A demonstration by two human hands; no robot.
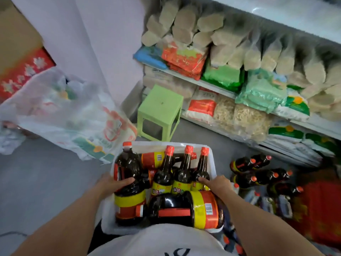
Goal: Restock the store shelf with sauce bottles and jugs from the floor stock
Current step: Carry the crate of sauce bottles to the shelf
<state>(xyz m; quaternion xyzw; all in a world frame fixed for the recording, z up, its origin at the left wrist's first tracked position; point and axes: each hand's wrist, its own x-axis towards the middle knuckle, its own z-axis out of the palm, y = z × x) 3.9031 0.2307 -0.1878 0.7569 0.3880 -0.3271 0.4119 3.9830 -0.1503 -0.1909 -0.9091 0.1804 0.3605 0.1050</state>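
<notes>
Beside a shelf (212,84) of packed dry goods, a white tub (212,156) of sauce bottles (181,174) and jugs (129,174) is held at its two side rims by the left hand (112,182) and right hand (217,183), fingers curled, apparently so that the load stays level for carrying, while more bottles (258,170) are left on the floor (46,182).

Glossy dark sauce bottles (164,174) with shiny red caps and slick paper-look labels sit in my smooth white plastic bin (212,159). Beyond the bin, a matt green plastic stool (160,106). Left of it, a crinkly translucent plastic bag (60,108); beneath the bin, smooth grey floor (46,178).
</notes>
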